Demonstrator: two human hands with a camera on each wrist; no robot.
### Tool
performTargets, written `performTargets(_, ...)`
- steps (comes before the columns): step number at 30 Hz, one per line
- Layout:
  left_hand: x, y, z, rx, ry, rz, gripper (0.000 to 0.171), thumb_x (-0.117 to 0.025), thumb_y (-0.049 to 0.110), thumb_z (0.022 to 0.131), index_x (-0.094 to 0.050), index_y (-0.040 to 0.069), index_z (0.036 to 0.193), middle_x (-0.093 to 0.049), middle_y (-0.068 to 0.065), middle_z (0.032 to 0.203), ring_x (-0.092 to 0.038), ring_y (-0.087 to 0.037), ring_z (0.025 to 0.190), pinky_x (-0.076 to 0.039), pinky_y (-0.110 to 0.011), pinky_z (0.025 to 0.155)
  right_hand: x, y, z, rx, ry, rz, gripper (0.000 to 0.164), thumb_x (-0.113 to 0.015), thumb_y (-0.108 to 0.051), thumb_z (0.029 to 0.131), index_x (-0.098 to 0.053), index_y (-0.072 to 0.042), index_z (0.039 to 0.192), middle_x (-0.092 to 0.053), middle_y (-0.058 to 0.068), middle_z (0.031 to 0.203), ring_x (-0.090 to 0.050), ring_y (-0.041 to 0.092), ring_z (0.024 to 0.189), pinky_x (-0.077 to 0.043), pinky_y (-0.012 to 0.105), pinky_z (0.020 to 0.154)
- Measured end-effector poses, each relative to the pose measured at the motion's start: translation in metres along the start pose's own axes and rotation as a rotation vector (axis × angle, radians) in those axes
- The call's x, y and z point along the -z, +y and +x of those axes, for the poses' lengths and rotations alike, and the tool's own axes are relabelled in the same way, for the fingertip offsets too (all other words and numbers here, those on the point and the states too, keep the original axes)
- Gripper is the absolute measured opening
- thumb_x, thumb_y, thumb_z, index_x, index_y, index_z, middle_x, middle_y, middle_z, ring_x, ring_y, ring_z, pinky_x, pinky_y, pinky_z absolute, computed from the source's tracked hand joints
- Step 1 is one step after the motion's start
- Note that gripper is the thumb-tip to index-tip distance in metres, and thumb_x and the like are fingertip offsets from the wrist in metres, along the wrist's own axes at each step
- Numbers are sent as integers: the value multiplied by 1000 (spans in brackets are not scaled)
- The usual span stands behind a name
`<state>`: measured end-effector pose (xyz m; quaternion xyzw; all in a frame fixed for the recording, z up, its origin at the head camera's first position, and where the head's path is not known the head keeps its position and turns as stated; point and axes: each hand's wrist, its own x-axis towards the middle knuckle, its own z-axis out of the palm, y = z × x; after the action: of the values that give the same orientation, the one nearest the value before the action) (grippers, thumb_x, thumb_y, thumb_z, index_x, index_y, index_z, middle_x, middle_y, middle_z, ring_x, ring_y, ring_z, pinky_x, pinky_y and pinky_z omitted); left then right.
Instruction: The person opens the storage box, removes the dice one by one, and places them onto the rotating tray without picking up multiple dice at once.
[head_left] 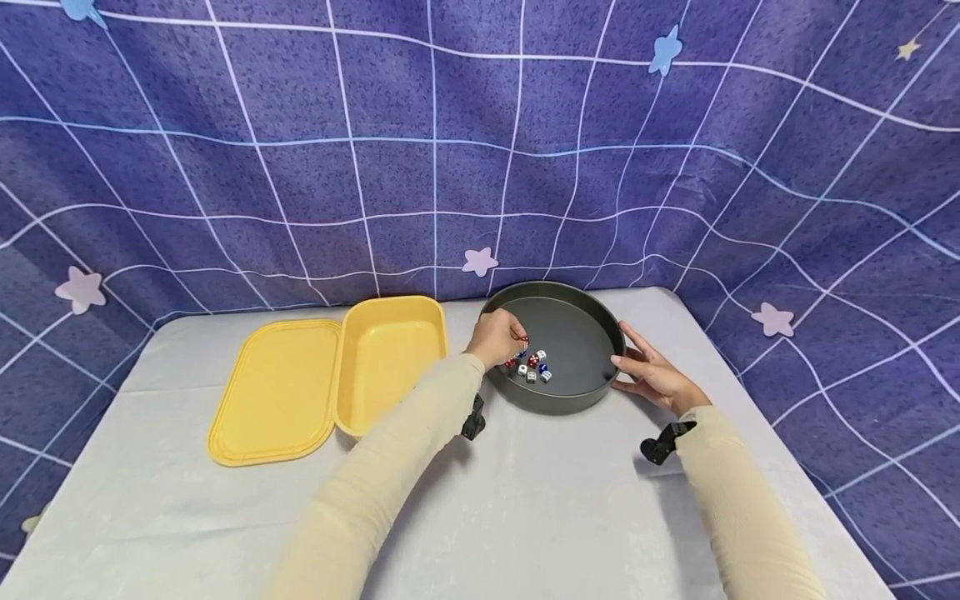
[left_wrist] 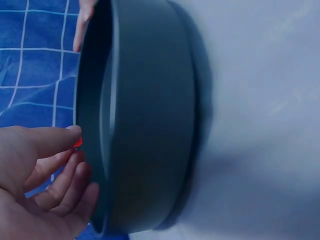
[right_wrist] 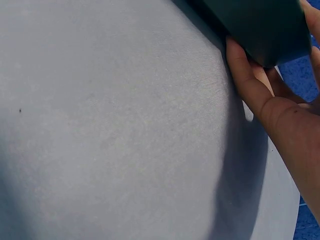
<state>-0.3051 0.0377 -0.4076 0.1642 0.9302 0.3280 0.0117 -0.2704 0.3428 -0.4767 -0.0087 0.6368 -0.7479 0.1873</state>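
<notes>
A round dark grey pan (head_left: 577, 333) stands on the table, with several red, white and blue dice (head_left: 532, 377) grouped at the left side of its floor. Over that side, my left hand (head_left: 497, 337) pinches a small red die (head_left: 524, 339) between thumb and fingertips. The left wrist view shows the same red die (left_wrist: 78, 142) just by the pan's rim, mostly covered by the fingers. At the pan's right side my right hand (head_left: 660, 377) holds the wall, one digit over the rim and others low on the outside. In the right wrist view, fingers (right_wrist: 245, 70) touch near the pan's base.
Left of the pan stands a yellow rectangular container (head_left: 393, 358) with nothing visible inside. A flat yellow lid (head_left: 277, 392) lies against its left side. A white cloth covers the table (head_left: 555, 500). Behind hangs a blue-purple gridded curtain (head_left: 390, 175) with stars.
</notes>
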Motion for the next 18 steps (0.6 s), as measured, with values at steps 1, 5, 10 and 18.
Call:
performTargets(1,-3,-1,0,5,-3,-1,5,-77,8,78,-75,7,83,-73,-3,82,-66,-19,81,-50,-31,80,0,0,0,2,0,-2,81,-54,-5,96,-5,-36,153,1,22,157,-31,25,129,-48,42,92)
performTargets(5,-10,-3,-1,21,-22,4,4,-76,7,79,-75,7,83,-72,-2,80,-66,-16,76,-51,-30,78,-1,0,0,4,1,-2,81,-54,-4,96,-5,-36,154,0,23,156,-33,25,127,-47,43,93)
performTargets(10,-13,-6,0,24,-19,5,7,-76,8,80,-74,6,86,-73,-3,83,-66,-17,81,-52,-31,80,-1,0,2,-8,10,9,81,-53,-3,96,-6,-36,153,2,21,156,-27,28,130,-49,41,90)
performTargets(18,-4,-7,1,-12,-9,-13,10,-76,6,79,-74,4,89,-73,-5,87,-68,-19,84,-51,-31,83,0,1,1,-8,9,2,81,-53,-3,96,-6,-37,153,5,20,157,-20,31,135,-48,42,91)
